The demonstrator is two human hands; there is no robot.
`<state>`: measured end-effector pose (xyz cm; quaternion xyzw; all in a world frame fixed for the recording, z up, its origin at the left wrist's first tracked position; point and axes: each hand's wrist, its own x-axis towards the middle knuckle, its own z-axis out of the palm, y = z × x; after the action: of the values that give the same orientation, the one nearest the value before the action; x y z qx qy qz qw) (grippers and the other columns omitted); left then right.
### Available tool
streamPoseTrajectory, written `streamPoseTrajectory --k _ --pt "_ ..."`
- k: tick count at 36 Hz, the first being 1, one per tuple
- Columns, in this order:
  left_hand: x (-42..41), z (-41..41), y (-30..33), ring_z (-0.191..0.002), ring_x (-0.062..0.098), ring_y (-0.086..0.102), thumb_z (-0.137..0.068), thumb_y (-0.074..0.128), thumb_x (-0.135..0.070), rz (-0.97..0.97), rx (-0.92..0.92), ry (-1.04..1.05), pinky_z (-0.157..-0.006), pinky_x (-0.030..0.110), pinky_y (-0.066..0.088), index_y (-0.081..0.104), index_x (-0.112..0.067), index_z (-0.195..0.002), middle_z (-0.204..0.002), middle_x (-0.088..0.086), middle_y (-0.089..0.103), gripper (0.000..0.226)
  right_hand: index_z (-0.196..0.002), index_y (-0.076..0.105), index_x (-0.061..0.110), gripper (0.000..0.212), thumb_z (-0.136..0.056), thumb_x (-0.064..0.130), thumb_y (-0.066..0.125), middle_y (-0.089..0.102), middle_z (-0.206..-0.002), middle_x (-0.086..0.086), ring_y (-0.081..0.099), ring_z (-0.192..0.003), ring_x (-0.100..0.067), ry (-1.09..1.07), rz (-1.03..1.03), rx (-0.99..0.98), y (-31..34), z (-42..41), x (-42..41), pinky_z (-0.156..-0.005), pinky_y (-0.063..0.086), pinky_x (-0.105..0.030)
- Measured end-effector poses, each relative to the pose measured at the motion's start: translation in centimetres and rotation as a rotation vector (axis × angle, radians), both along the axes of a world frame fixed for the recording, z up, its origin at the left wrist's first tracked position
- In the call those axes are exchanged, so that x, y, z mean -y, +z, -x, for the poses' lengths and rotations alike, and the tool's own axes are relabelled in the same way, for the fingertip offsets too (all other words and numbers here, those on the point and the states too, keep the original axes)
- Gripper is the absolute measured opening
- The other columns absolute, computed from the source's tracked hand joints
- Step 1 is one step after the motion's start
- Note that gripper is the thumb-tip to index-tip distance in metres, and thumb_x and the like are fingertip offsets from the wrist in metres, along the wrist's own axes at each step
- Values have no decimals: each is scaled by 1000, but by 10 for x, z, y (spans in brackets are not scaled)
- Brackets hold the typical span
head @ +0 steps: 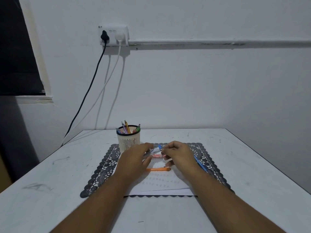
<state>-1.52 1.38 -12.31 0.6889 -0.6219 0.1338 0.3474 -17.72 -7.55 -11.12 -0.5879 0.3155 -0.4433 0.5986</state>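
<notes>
Head view, biggest first: pale grey wall fills the top half, w/ a dark window opening at far left. A white double wall socket sits upper left; a black cable & a white cable hang from it, and a white conduit pipe runs off to the right

Below is a white scuffed tabletop. At its centre lies a black lace-pattern placemat, and on that a white sheet of paper w/ faint rows of marks. A cream slotted plastic pen cup stands upright at the mat's far-left corner, w/ several coloured pens in it

Both forearms come in from the bottom edge. L hand & R hand meet over the far end of the paper, just this side of the cup. Btwn them is a clear-barrelled pen with a blue cap, held roughly level above the paper. L hand's fingers are curled round the barrel; R hand's thumb & forefinger pinch the blue-cap end, other fingers loosely curled

A blue pen lies on the mat just R of the R wrist, partly hidden. An orange pen lies crosswise on the paper, nearer the person. A small red-and-white rectangular box lies flat on the paper under the hands
</notes>
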Motion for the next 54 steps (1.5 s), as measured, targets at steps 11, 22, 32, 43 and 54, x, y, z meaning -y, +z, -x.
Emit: streamPoseTrajectory --k 11,22,32,43,54 --pt "-3 1 2 -94 3 57 -95 63 -28 -16 1 -30 -78 28 52 60 -39 -125 -108 -17 67 33 -90 77 4 11 -92 -4 69 73 -92 -21 66 -70 -23 2 -51 35 3 1 1 -51 56 -34" --pt "-3 -1 2 -94 4 58 -95 63 -27 -27 -18 -40 -79 32 53 59 -41 -126 -108 -16 67 34 -91 78 4 14 -91 -6 68 75 -88 -18 66 -70 -25 5 -64 25 6 2 -2 -53 58 -34" --pt "-1 1 1 -92 -2 54 -96 60 -26 -16 -30 -21 -72 14 42 61 -39 -126 -109 -18 67 33 -93 79 3 12 -91 -6 70 77 -88 -17 68 -69 -24 18 -66 29 7 4 -4 -56 59 -34" --pt "-3 1 1 -93 -2 54 -95 64 -24 2 -23 -33 -73 14 40 60 -37 -123 -110 -17 67 32 -88 79 5 11 -88 -5 75 75 -94 -23 67 -73 -26 32 -72 29 4 4 -3 -56 57 -32" --pt "-1 -2 1 -96 6 62 -95 67 -27 8 -23 -35 -74 24 46 59 -35 -127 -110 -16 67 34 -94 77 1 4 -90 1 75 73 -81 -14 65 -68 -22 24 -87 50 6 6 -1 -60 60 -31"
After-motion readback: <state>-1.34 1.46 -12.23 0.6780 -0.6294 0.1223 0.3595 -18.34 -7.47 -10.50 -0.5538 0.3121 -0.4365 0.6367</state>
